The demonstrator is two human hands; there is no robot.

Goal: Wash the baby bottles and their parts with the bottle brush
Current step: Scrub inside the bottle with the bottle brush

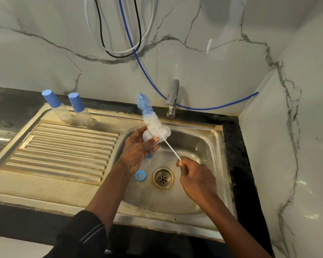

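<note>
Bottles with blue caps, one point(57, 107) and a second point(80, 108) just to its right, are stood upright at the far left of the ribbed draining board point(63, 146), set into a dark bench point(6, 101). Over the basin point(203, 146), a clear bottle point(149, 136) is gripped in the left hand point(136, 151). The bottle brush point(150, 116) is seen tilted, its blue-and-white bristles rising far-left of the bottle, its thin white stem pinched by the closed fingers of the right hand point(194, 175). A blue ring point(140, 175) lies on the basin floor beside the drain point(163, 177). A tap point(172, 97) is mounted at the far rim.
</note>
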